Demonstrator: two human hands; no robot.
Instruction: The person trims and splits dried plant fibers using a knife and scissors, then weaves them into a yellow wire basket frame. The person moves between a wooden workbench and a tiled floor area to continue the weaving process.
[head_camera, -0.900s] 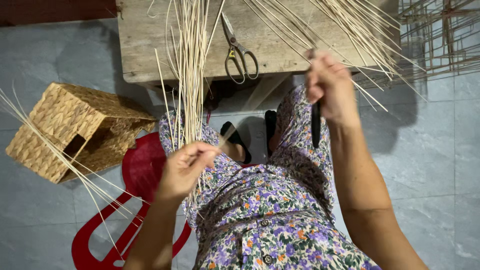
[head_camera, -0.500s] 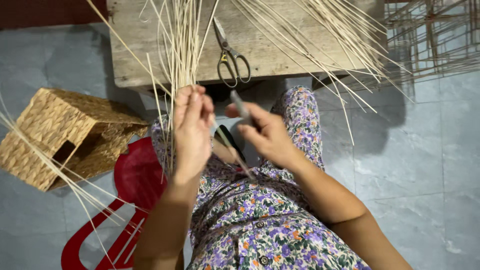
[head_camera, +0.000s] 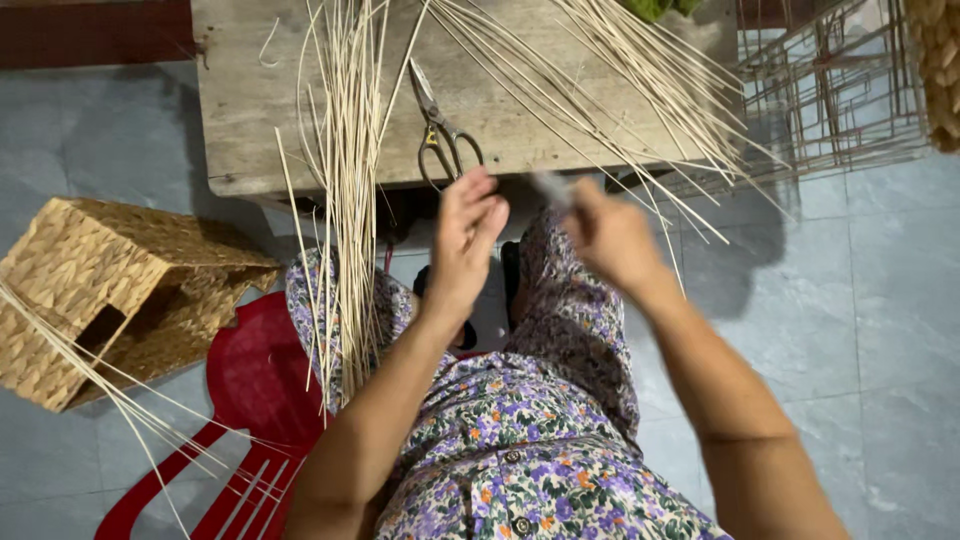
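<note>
My left hand (head_camera: 465, 240) is raised in front of the wooden bench's (head_camera: 250, 110) near edge, fingers straight and pressed together; whether a thin reed is pinched in them is unclear. My right hand (head_camera: 607, 232) is beside it, closed on a small blurred grey tool (head_camera: 548, 188). A bundle of pale reeds (head_camera: 345, 200) hangs off the bench onto my left knee. More reeds (head_camera: 620, 70) fan across the bench to the right. Old metal scissors (head_camera: 440, 130) lie on the bench just beyond my left hand.
A woven box-shaped basket (head_camera: 110, 290) lies on the tiled floor at left, with loose reeds (head_camera: 100, 385) crossing below it. I sit on a red plastic chair (head_camera: 255, 400). Wire frames (head_camera: 830, 90) and a woven piece (head_camera: 935, 60) stand at upper right.
Both hands have risen from my lap toward the bench edge. The right hand swung in to meet the left, then drew apart to the right with the tool.
</note>
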